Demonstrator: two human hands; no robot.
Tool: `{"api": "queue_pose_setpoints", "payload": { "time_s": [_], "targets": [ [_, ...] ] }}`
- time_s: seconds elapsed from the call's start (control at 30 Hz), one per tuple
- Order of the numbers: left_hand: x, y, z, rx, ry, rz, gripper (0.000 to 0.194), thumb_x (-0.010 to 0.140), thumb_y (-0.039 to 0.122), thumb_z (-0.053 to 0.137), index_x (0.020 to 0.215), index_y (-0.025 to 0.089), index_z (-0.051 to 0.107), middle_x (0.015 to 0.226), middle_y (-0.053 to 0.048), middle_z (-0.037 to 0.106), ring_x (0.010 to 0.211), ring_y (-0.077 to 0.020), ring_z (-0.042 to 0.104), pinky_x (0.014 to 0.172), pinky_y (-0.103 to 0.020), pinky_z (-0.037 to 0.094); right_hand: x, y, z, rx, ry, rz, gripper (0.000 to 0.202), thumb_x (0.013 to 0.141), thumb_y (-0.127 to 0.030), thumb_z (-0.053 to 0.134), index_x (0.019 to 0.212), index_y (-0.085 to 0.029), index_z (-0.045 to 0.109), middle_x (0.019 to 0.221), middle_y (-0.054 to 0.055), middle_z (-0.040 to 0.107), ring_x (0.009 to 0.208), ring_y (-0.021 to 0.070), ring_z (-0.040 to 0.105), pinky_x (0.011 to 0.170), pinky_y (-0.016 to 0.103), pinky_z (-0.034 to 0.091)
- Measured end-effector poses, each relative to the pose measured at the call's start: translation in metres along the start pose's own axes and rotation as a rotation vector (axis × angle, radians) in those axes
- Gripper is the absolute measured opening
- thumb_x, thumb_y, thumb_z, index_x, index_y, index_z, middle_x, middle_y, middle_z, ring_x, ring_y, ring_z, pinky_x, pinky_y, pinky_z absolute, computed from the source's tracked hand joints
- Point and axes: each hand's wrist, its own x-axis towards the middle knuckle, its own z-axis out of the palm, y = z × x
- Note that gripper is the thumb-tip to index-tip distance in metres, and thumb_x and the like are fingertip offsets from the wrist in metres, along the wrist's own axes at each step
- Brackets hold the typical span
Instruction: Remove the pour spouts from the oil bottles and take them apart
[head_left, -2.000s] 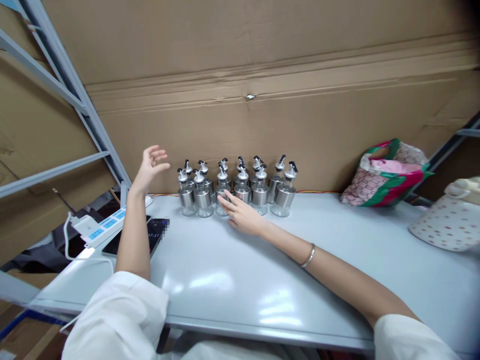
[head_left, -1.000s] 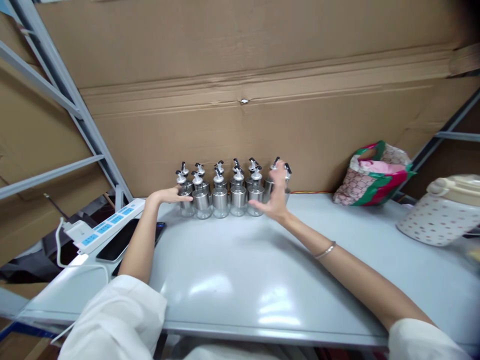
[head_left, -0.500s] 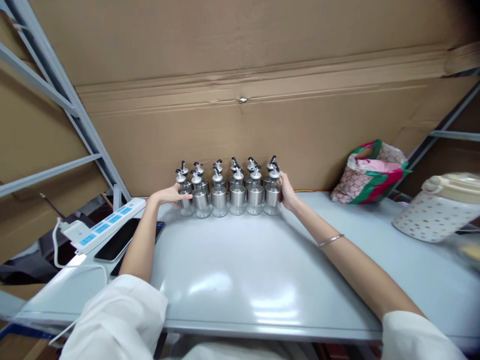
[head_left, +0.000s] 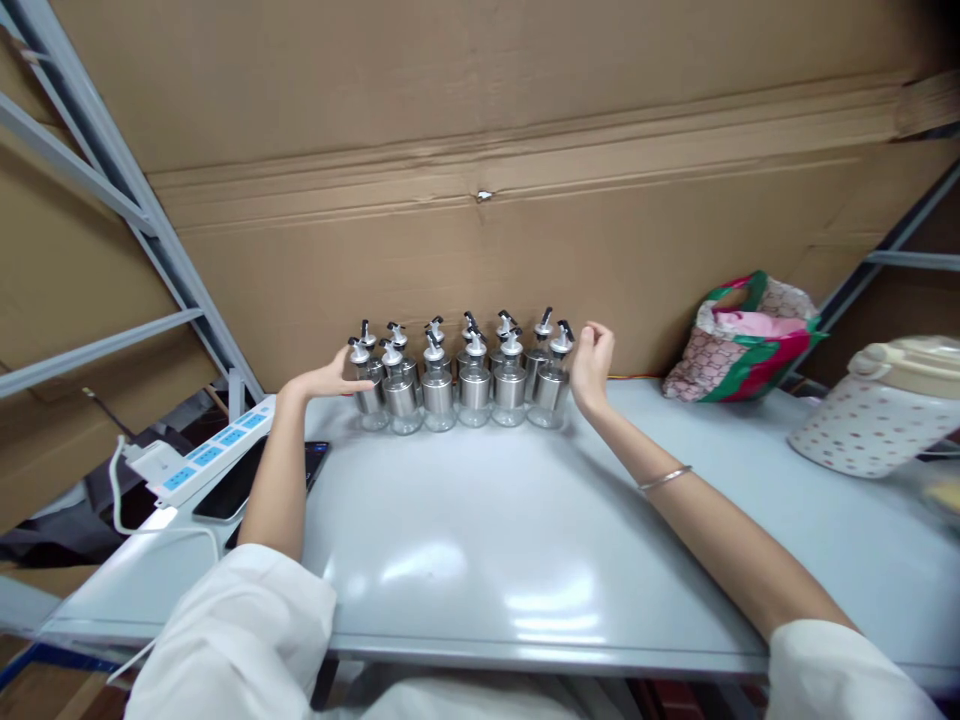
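Several glass oil bottles with brushed-metal sleeves and black-tipped pour spouts stand in two rows against the cardboard. My left hand [head_left: 322,380] is open at the left end, its thumb stretched along the front left bottle [head_left: 370,400]; its other fingers are partly hidden behind. At the other end, my right hand [head_left: 592,368] is raised beside the front right bottle [head_left: 550,390], fingers loosely bent and holding nothing. That bottle leans to the right, toward the hand; whether they touch I cannot tell. The front middle bottles, such as this one [head_left: 475,388], stand upright.
The bottles share a grey, shiny table [head_left: 450,540]. At left lie a power strip [head_left: 217,450] with a plugged-in charger [head_left: 154,462] and a dark phone [head_left: 234,485]. On the right are a patterned bag [head_left: 739,345] and a spotted white container [head_left: 862,415].
My right hand has come away from the front right bottle, moving right and up. That bottle now tilts rightward. The left hand has shifted slightly left.
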Motion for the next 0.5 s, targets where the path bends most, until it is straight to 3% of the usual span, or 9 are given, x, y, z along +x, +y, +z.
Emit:
{"api": "queue_pose_setpoints", "payload": {
  "time_s": [0.07, 0.13, 0.2, 0.27, 0.37, 0.43, 0.5],
  "targets": [
    [-0.019, 0.011, -0.017, 0.081, 0.123, -0.007, 0.102, 0.066, 0.050, 0.073, 0.146, 0.016, 0.019, 0.154, -0.015, 0.022, 0.132, -0.0323, 0.040, 0.102, -0.033, 0.042, -0.004, -0.008, -0.002, -0.005, 0.030, -0.152, 0.041, 0.086, -0.050, 0.039, 0.113, -0.020, 0.044, 0.123, 0.010, 0.044, 0.121, 0.0213, 0.041, 0.106, 0.041, 0.029],
    [-0.042, 0.028, -0.031, 0.073, 0.284, 0.059, 0.088, 0.075, 0.049, 0.066, 0.144, 0.017, 0.023, 0.151, -0.014, 0.030, 0.124, -0.0313, 0.048, 0.102, -0.038, 0.042, -0.014, -0.010, -0.002, -0.030, 0.021, -0.272, 0.044, 0.086, -0.049, 0.043, 0.118, -0.020, 0.040, 0.123, 0.011, 0.043, 0.119, 0.0220, 0.043, 0.104, 0.043, 0.031],
    [-0.064, 0.049, -0.036, 0.008, 0.455, 0.229, 0.068, 0.081, 0.045, 0.059, 0.139, 0.022, 0.031, 0.145, -0.008, 0.041, 0.114, -0.0245, 0.056, 0.099, -0.037, 0.043, -0.027, -0.008, -0.001, -0.068, -0.042, -0.297, 0.049, 0.083, -0.048, 0.049, 0.121, -0.019, 0.038, 0.123, 0.011, 0.043, 0.117, 0.0228, 0.044, 0.103, 0.044, 0.033],
    [-0.078, 0.071, -0.027, -0.089, 0.520, 0.413, 0.050, 0.087, 0.040, 0.050, 0.133, 0.025, 0.037, 0.134, -0.002, 0.052, 0.108, -0.0177, 0.059, 0.096, -0.032, 0.045, -0.039, -0.003, -0.001, -0.087, -0.120, -0.269, 0.053, 0.080, -0.047, 0.054, 0.121, -0.019, 0.037, 0.123, 0.012, 0.044, 0.116, 0.0235, 0.045, 0.102, 0.043, 0.035],
    [-0.086, 0.097, 0.012, -0.061, 0.467, 0.566, 0.035, 0.087, 0.035, 0.047, 0.118, 0.020, 0.049, 0.111, -0.003, 0.063, 0.096, -0.0167, 0.061, 0.089, -0.032, 0.046, -0.046, 0.001, -0.004, -0.039, -0.178, -0.217, 0.056, 0.075, -0.045, 0.060, 0.119, -0.018, 0.037, 0.117, 0.011, 0.049, 0.107, 0.0227, 0.051, 0.097, 0.042, 0.039],
    [-0.087, 0.105, 0.051, -0.025, 0.260, 0.664, 0.031, 0.085, 0.030, 0.050, 0.113, 0.019, 0.052, 0.108, -0.004, 0.064, 0.090, -0.0164, 0.062, 0.086, -0.032, 0.046, -0.046, 0.000, -0.009, 0.007, -0.170, -0.180, 0.054, 0.073, -0.044, 0.063, 0.115, -0.018, 0.039, 0.106, 0.008, 0.053, 0.096, 0.0207, 0.055, 0.091, 0.040, 0.043],
    [-0.089, 0.104, 0.095, -0.178, 0.118, 0.747, 0.041, 0.082, 0.027, 0.053, 0.121, 0.020, 0.044, 0.113, -0.007, 0.061, 0.092, -0.0161, 0.061, 0.085, -0.032, 0.046, -0.048, -0.003, -0.016, 0.028, -0.155, -0.142, 0.048, 0.071, -0.044, 0.065, 0.105, -0.020, 0.043, 0.096, 0.004, 0.054, 0.088, 0.0187, 0.055, 0.086, 0.037, 0.045]
  ]
}}
